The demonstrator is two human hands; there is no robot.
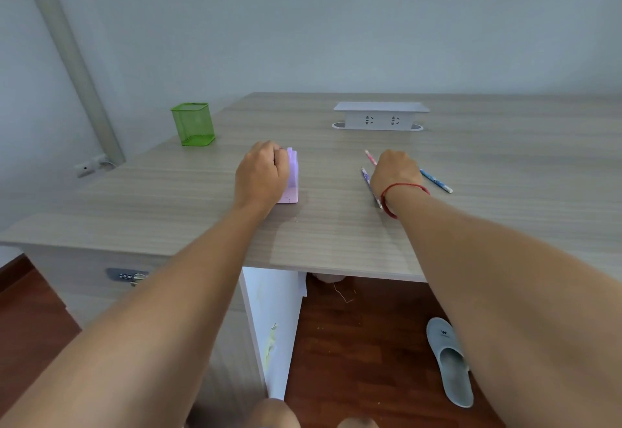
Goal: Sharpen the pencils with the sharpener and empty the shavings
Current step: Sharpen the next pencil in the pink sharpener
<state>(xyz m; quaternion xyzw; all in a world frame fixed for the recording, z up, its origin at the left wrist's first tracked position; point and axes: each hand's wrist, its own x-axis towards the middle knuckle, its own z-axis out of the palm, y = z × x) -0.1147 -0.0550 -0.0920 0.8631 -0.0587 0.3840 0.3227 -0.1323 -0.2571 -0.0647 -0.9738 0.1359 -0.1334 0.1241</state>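
Observation:
A pale purple and pink sharpener (pixel 291 178) stands on the wooden desk (pixel 336 236). My left hand (pixel 262 173) covers its left side, with the fingers curled round it. Three pencils lie to the right: a pink one (pixel 370 157), a purple patterned one (pixel 367 181) and a blue one (pixel 436 181). My right hand (pixel 394 170) lies over them with a red string round the wrist. Its fingers curl downward onto the pencils, but the hand hides which one they touch or pinch.
A green mesh pen cup (pixel 193 124) stands at the desk's far left. A white pop-up socket box (pixel 381 115) sits at the back centre. Below the desk's front edge are a drawer lock (pixel 127 275), wooden floor and a grey slipper (pixel 450 360).

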